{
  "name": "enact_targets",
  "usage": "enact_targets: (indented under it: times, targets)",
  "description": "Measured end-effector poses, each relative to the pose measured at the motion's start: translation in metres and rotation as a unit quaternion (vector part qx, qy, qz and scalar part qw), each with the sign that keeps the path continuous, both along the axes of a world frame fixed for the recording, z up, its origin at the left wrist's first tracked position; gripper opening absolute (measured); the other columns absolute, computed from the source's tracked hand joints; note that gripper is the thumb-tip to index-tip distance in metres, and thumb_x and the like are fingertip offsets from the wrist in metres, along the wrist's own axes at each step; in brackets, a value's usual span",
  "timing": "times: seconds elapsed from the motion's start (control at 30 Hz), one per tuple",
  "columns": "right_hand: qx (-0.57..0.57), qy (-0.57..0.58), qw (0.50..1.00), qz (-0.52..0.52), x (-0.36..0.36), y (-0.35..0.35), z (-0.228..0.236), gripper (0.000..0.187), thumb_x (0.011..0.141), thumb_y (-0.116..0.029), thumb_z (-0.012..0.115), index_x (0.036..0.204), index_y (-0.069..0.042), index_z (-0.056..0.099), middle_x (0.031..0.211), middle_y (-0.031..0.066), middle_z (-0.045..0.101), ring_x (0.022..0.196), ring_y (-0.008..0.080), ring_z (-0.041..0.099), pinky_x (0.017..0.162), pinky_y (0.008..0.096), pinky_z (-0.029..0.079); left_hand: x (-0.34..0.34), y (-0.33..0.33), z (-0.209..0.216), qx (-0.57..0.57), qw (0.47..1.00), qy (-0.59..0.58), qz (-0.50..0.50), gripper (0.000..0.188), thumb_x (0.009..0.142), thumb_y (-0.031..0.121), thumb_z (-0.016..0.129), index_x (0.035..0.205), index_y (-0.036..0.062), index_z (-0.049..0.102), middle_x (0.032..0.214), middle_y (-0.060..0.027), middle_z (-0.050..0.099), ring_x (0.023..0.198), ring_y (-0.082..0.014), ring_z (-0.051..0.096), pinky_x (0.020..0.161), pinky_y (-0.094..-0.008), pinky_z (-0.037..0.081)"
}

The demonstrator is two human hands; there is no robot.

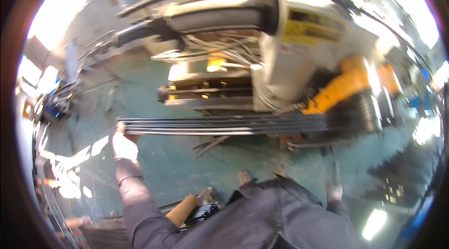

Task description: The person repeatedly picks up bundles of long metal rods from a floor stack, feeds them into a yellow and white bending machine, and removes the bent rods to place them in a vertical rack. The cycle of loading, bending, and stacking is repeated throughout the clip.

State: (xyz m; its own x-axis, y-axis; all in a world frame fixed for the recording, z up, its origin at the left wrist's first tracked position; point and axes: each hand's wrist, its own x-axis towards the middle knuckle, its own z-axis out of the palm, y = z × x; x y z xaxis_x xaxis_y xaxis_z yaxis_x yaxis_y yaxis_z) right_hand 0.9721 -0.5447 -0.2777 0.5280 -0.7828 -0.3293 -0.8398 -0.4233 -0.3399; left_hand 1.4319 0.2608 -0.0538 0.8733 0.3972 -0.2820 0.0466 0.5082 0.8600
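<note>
A row of long, dark metal tubes (pixel 201 125) stretches sideways in front of me, lying close together, with the lowest one shining brightly. At their left end, my left hand (pixel 124 145), in a whitish glove, is closed around the tube ends; part of its fingers is hidden behind them. The right end of the tubes runs in below an orange machine arm (pixel 339 87). My right hand (pixel 334 192), also gloved, is low beside my right side, apart from the tubes. Blur smears its fingers, and a faint thin upright shape shows just above it.
A large pale machine (pixel 292 62) with a yellow label stands beyond the tubes. Loose rods (pixel 224 50) lie on its frame. Behind my left arm, more dark tubes (pixel 201 214) are stacked near a brown cylinder (pixel 183 210). The floor (pixel 154 155) is green.
</note>
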Motion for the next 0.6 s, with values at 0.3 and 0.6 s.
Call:
enact_targets:
  times: [0.3, 0.6]
  targets:
    - [0.172, -0.034, 0.985, 0.01, 0.049, -0.007, 0.006, 0.053, 0.1, -0.047, 0.071, 0.117, 0.001, 0.084, 0.106, 0.0257, 0.084, 0.109, 0.0388, 0.082, 0.097, 0.0442, 0.059, 0.027, 0.052, -0.036, 0.012, 1.0, -0.018, 0.0, 0.066, 0.12, 0.063, 0.046, 0.149, 0.0085, 0.07, 0.15, -0.0185, 0.073, 0.133, -0.0368, 0.072, 0.116, -0.0574, 0.058]
    - [0.252, 0.065, 0.965, 0.028, 0.074, -0.137, -0.037, 0.056, 0.102, -0.05, 0.073, 0.132, -0.004, 0.083, 0.129, 0.0196, 0.084, 0.125, 0.0394, 0.078, 0.106, 0.0435, 0.058, -0.07, -0.185, -0.136, -0.105, 0.986, 0.117, 0.044, 0.056, 0.119, 0.052, 0.046, 0.141, 0.0066, 0.071, 0.151, -0.0188, 0.071, 0.141, -0.0388, 0.066, 0.123, -0.0601, 0.052]
